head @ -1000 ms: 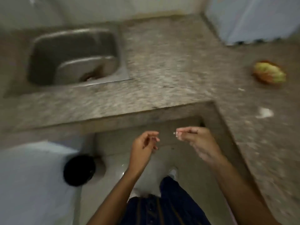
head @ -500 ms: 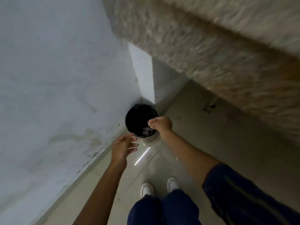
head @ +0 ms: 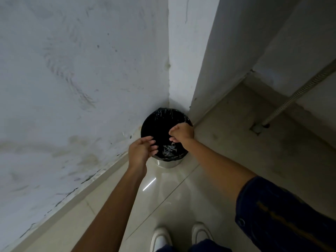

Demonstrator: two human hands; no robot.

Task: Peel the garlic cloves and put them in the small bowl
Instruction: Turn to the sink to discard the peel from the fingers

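Garlic and bowl not in view; both hands over bin point(head: 160, 122), right hand point(head: 181, 132) with fingertips bunched, contents (if any) too small to tell, left hand point(head: 141, 151) loosely open just beside it, holding nothing — probably shedding peel into liner.

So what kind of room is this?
Probably a kitchen or utility corner: a lined bin stands on a tiled floor where two white walls meet, beside a drain hose.
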